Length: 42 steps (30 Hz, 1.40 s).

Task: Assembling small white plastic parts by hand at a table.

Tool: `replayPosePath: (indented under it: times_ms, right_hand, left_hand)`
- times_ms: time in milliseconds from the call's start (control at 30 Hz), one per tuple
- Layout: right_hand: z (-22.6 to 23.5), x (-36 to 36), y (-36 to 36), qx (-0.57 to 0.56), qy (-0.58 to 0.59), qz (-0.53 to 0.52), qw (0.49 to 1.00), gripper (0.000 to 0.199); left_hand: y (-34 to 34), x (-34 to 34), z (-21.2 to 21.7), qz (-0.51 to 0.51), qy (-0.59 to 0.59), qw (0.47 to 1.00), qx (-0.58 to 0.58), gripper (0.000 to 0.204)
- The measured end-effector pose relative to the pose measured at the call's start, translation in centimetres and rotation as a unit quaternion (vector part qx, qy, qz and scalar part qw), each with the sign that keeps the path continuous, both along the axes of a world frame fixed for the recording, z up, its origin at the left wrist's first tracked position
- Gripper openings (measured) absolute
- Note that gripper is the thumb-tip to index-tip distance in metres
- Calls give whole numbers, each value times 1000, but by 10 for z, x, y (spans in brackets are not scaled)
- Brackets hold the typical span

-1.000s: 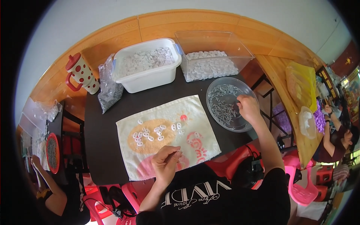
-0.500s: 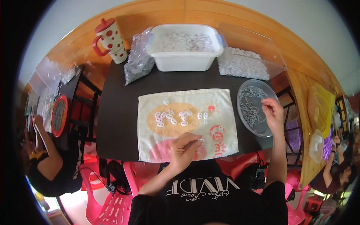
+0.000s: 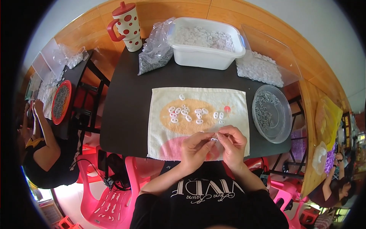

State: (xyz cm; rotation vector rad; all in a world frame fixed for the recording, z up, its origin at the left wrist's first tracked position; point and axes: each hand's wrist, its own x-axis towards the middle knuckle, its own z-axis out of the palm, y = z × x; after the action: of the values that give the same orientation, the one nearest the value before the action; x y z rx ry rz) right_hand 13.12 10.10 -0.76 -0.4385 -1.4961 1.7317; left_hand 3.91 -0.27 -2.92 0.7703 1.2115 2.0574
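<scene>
Over the front part of a printed towel (image 3: 158, 131), my hands meet, fingertips nearly touching. My left hand (image 3: 193, 149) is closed in a pinch on a small white plastic piece (image 3: 214, 139). Thumb and forefinger of my right hand (image 3: 234, 147) are pressed together at the same piece; whatever they pinch is too small to make out. Several loose white plastic pieces (image 3: 185, 112) with two holes each lie scattered on the towel beyond my hands. To the right stands a clear round bowl (image 3: 284, 131) with many small grey screw-like parts (image 3: 263, 116).
Along the back of the dark table (image 3: 126, 110) stand a spotted tumbler (image 3: 129, 32), a plastic bag of grey parts (image 3: 155, 57), a white tub (image 3: 204, 57) of white pieces and a clear box (image 3: 259, 68). Other people work at left (image 3: 49, 147) and right (image 3: 335, 191).
My right hand has come from beside the bowl to my left hand over the towel. My left hand still holds the white plastic piece. The whole view has shifted slightly.
</scene>
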Motion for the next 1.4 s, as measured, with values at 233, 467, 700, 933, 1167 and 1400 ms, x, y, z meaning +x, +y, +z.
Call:
replayPosePath:
  times_ms: [233,467,700,933,1167,1400]
  right_hand:
    - [-2,-2,-7,1,-2,-22,1000,13]
    - [-2,-2,-6,30,-10,-14,999,12]
    - [-1,-3,-6,25,1,-26,999,12]
    - [9,-4,-9,67,-8,-11,998,12]
    - [-5,-4,-8,151,7,-18,988,12]
    - [6,0,-3,119,-37,12,992,13]
  left_hand:
    - [-2,0,0,5,-6,1000,-3,36]
    - [-3,1,1,8,-12,1000,7,35]
    - [-3,0,0,10,1,1000,3,35]
    - [-4,0,-1,19,0,1000,1,33]
    - [-6,1,-2,58,33,998,11,27]
    - [-4,1,3,49,28,998,-1,25]
